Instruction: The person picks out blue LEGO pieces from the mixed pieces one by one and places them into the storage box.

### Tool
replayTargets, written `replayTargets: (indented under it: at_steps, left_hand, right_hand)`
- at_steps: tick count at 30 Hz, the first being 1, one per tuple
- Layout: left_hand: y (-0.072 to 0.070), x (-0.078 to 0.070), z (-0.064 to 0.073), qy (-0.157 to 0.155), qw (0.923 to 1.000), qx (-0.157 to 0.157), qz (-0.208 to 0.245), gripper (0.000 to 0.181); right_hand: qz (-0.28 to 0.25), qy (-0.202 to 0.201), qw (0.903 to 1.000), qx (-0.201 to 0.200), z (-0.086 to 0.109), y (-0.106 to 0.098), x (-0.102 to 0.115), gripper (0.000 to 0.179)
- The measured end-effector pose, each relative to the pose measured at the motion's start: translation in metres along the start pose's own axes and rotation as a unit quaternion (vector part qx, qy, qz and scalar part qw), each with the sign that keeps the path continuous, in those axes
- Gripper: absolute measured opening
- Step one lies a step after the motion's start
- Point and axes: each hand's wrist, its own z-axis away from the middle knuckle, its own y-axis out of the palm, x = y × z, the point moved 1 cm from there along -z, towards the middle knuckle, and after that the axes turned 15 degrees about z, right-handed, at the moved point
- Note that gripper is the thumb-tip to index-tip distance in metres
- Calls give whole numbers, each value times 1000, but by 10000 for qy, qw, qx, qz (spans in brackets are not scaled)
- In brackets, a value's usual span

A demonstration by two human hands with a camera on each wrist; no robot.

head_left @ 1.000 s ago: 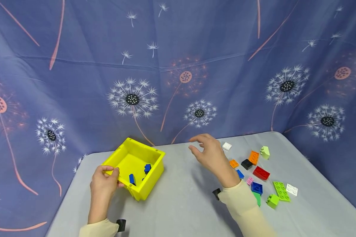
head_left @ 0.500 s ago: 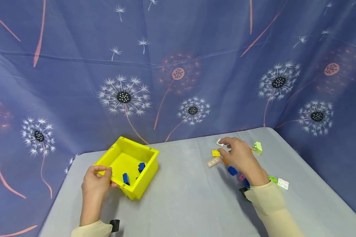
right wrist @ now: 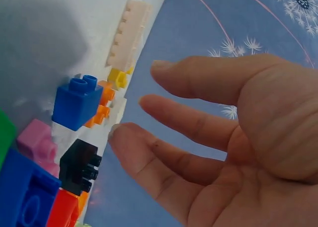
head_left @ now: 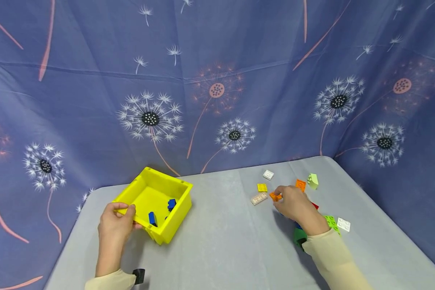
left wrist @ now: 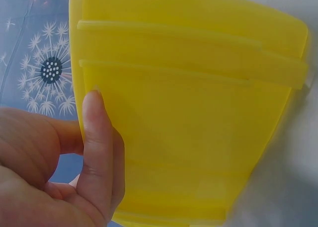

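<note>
At the left of the head view, my left hand (head_left: 112,233) grips the near left rim of a yellow bin (head_left: 177,217). Thumb and fingers pinch its wall (left wrist: 189,122) in the left wrist view. Blue toy bricks (head_left: 152,218) lie inside the bin. My right hand (head_left: 299,207) hovers over loose bricks, fingertips by a small orange brick (head_left: 275,197). From the right wrist, that hand (right wrist: 213,142) has thumb and fingers apart with nothing between them. A blue brick (right wrist: 77,105) and a black brick (right wrist: 79,167) lie near its fingertips.
A beige brick (head_left: 259,198), a yellow brick (head_left: 262,187) and a white brick (head_left: 268,175) lie beyond the right hand. Green (head_left: 332,223) and white bricks (head_left: 343,224) lie right of it. A dandelion-print curtain (head_left: 217,121) stands behind the grey table (head_left: 224,245).
My right hand has moved right from mid-table to the loose bricks and then lowered toward the orange one. The left hand keeps its hold on the bin. The head view has shifted slightly.
</note>
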Motion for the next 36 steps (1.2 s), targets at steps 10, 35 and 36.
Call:
replayTargets:
  at_steps: [10, 35, 36]
  left_hand:
    - [0, -1, 1, -36, 10000, 2, 29, 40]
    - [-1, 3, -1, 97, 9999, 80, 77, 40]
    - [-2, 3, 0, 83, 9999, 92, 68, 41]
  right_hand:
    - [352, 10, 9993, 146, -2, 10, 0, 16]
    - [338, 73, 9985, 422, -3, 24, 0, 12]
    - [335, 57, 9986, 397, -3, 25, 0, 12]
